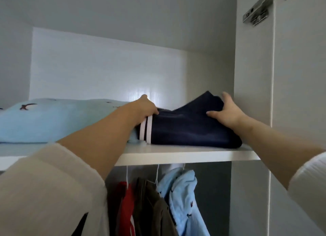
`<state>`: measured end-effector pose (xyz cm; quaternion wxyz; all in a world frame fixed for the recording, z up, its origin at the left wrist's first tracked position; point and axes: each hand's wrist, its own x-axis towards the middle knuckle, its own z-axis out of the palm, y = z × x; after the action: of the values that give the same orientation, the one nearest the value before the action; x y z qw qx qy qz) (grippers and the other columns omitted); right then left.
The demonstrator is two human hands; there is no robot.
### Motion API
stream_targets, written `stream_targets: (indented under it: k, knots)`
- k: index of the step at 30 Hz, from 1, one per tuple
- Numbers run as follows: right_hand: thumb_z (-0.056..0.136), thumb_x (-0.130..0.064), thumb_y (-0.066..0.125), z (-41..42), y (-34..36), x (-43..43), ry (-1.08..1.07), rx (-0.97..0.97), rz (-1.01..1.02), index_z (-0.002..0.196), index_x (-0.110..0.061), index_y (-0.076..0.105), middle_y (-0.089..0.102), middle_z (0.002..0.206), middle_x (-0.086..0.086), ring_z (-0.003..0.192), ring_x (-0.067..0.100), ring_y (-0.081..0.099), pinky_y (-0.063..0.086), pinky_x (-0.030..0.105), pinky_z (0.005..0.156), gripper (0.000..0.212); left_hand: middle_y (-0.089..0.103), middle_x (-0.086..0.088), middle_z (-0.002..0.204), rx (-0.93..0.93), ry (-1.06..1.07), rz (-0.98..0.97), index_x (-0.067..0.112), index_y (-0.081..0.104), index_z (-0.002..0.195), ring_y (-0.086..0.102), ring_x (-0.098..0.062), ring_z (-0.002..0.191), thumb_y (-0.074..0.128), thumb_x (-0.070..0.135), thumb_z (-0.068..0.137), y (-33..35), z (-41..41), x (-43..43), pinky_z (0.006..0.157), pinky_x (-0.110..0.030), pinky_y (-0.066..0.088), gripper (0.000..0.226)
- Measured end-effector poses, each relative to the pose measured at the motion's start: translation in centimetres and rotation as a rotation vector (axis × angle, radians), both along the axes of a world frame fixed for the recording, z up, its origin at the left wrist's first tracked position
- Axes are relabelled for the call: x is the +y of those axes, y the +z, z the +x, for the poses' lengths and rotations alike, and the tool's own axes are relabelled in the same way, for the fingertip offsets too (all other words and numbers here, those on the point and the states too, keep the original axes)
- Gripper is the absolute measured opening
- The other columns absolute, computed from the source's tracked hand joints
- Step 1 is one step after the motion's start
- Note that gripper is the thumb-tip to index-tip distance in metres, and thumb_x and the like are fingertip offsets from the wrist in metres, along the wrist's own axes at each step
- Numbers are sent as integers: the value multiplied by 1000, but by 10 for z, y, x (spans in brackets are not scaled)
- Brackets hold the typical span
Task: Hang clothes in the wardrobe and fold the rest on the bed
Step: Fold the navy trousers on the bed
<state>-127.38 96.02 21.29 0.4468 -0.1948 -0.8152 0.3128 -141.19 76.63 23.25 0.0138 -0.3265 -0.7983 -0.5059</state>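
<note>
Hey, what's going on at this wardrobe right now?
A person reaches up to the wardrobe shelf with both hands on a folded navy garment. The left hand grips its white-striped edge, and the right hand holds a raised fold on the other side. A folded light blue garment lies beside it on the left. Below the shelf hang a red top, a brown garment and a light blue top.

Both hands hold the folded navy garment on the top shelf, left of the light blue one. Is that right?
Not quite. The head view shows the navy garment lying right of the light blue garment, not left. The left hand and right hand do hold it on the shelf.
</note>
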Motion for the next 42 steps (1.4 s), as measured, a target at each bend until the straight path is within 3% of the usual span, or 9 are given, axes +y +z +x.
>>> stream_targets:
  k: [5,8,10,12,15,19,28,34,42]
  knots:
    - [88,-35,60,-25,-16,0,-234,-495,211,145,-22,25,37,144,15,129,35,38,34,39,104,68,30,-14,148,190,116,-216,17,13,149,43,-30,126,48,0,91,-4,-9,5,96,-34,40,70]
    - [91,-39,50,-18,-4,-15,-470,-459,528,140,-32,35,27,148,14,130,36,32,30,43,105,52,28,-8,149,474,239,-172,20,37,141,34,-24,132,43,5,91,-1,2,-1,98,-30,35,52]
    - [92,-44,45,-13,2,-30,-268,-386,495,134,-37,45,38,146,5,129,29,38,29,39,105,43,44,-1,141,628,114,-74,24,58,122,45,-19,122,43,20,94,4,16,-9,93,-28,35,32]
    - [95,-47,39,-12,-4,-44,61,-500,376,129,-35,52,48,141,-3,125,20,44,29,29,103,39,56,1,130,675,1,-327,27,63,103,50,-17,114,34,44,96,-1,30,-11,92,-31,35,34]
    - [96,-54,24,-20,-21,-51,138,-713,391,134,-42,44,38,148,-10,135,20,33,15,42,114,45,50,0,138,747,207,-950,30,55,125,39,-21,130,11,59,94,-20,30,-5,110,-49,11,61]
    - [98,-50,20,-33,-19,-54,159,-779,353,141,-37,36,32,151,-5,138,20,29,14,40,115,48,45,3,142,744,314,-1077,31,43,137,27,-19,138,4,57,94,-23,20,-3,108,-58,-8,64]
    - [98,-52,18,-35,-18,-52,245,-830,306,145,-39,25,23,155,-9,142,16,20,8,39,118,49,36,-6,148,495,228,-964,20,27,143,33,-25,135,17,54,95,-15,16,-10,112,-44,10,60]
    - [97,-50,27,-21,-24,-56,184,-666,425,136,-39,42,38,147,-10,134,18,34,24,35,111,44,48,-3,135,695,253,-879,19,40,131,43,-22,123,13,40,100,-30,24,-13,105,-43,19,47]
    - [91,-28,51,17,-32,-74,4,-80,267,75,-15,66,61,67,0,63,12,49,36,21,54,25,55,9,100,712,65,-322,26,52,113,49,-11,88,42,38,95,-46,49,-45,77,-29,40,24]
